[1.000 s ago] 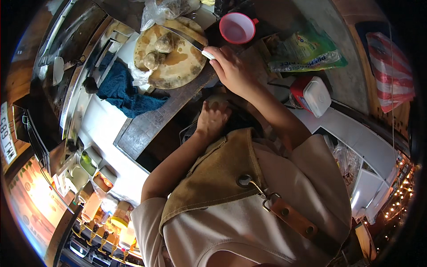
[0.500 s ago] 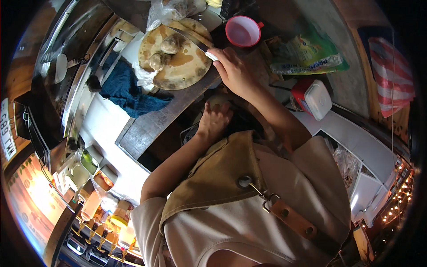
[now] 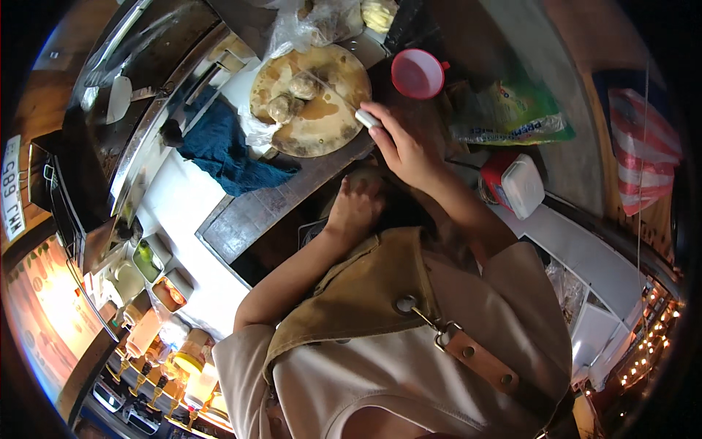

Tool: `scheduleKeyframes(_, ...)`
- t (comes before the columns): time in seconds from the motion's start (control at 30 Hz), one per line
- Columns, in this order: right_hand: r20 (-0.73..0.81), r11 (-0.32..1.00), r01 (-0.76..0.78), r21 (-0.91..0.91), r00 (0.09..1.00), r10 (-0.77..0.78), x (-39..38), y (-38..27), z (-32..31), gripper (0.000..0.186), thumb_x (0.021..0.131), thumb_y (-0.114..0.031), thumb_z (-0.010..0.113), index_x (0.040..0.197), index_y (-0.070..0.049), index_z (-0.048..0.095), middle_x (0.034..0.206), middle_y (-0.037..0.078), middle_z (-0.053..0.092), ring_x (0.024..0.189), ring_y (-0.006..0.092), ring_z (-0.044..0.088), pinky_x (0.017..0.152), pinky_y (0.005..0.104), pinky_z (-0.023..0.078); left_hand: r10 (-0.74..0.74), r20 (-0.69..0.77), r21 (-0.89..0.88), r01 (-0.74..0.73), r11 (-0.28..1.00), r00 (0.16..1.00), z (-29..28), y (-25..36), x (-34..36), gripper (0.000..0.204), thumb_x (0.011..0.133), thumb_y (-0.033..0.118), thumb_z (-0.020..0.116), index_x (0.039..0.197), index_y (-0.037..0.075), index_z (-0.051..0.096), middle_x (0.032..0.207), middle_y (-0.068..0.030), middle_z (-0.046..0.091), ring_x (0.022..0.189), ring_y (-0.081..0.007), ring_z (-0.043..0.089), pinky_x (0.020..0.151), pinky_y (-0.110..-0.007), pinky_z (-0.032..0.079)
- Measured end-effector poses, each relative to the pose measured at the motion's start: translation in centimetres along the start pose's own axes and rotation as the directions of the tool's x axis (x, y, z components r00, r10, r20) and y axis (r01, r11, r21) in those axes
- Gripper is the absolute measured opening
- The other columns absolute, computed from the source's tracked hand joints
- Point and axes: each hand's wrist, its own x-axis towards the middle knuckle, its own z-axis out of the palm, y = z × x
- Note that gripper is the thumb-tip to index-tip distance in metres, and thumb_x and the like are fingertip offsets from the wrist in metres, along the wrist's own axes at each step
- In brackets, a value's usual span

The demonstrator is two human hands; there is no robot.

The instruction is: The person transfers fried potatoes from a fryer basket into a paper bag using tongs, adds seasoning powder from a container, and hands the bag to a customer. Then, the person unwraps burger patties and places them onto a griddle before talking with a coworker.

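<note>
My right hand [image 3: 409,150] grips a knife by its white handle [image 3: 367,118] at the right rim of a round wooden cutting board [image 3: 314,139]. The thin blade reaches up and left over the board, close to two brownish, lumpy rounded pieces [image 3: 284,109] whose kind I cannot make out. Wet brown stains mark the wood around them. My left hand [image 3: 354,211] is low in front of my apron [image 3: 351,293], below the counter edge, its fingers loosely bent and apart. Nothing shows in it, though dark shadow lies around its fingertips.
A dark blue cloth [image 3: 227,150] lies left of the board. Clear plastic bags [image 3: 314,29] crowd its far side. To the right stand a red-rimmed cup [image 3: 417,74], a green plastic package [image 3: 512,121] and a red container with white lid [image 3: 523,185]. Condiment bottles [image 3: 191,351] stand lower left.
The whole view has shifted, so the board and counter appear farther right and lower. The knife's blade has turned to look thinner and lies nearer the lumps. My left hand stays low.
</note>
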Motion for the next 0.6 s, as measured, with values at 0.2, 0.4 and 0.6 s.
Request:
scheduleKeyframes(0.2,0.058,0.991,-0.043,0.127,0.998,0.036,-1.2,0.0,1.8,0.033,0.085,-0.009,0.048,0.118,-0.009,0.048,0.096,0.012,0.056,0.082,0.0275,0.057,0.069,0.0339,0.046,-0.536,-0.549,-0.467,0.297,0.833,0.641,-8.0,-7.4,0.0,0.032,0.060,0.012,0.074,0.085,0.003,0.057,0.093,-0.0135,0.055,0.087,-0.0306,0.054,0.070,-0.037,0.044)
scheduleKeyframes(0.4,0.128,0.998,-0.020,0.056,0.992,0.013,-0.5,-0.1,2.0,0.033,0.085,-0.008,0.049,0.117,-0.010,0.049,0.093,0.013,0.056,0.080,0.0293,0.057,0.067,0.0347,0.046,-0.550,-0.589,-0.359,0.418,0.835,0.592,-6.4,-12.0,1.9,0.053,0.068,0.025,0.070,0.114,0.006,0.051,0.103,-0.0160,0.055,0.089,-0.0310,0.054,0.074,-0.038,0.045)
scheduleKeyframes(0.6,0.120,0.991,0.050,0.127,0.991,-0.066,-0.4,0.4,1.9,0.033,0.084,-0.007,0.049,0.116,-0.008,0.049,0.089,0.015,0.055,0.075,0.0311,0.056,0.064,0.0373,0.046,-0.603,-0.610,-0.492,0.351,0.796,0.513,-5.8,-12.3,1.9,0.045,0.067,0.024,0.071,0.102,0.001,0.055,0.091,-0.0150,0.059,0.079,-0.0315,0.056,0.070,-0.037,0.046)
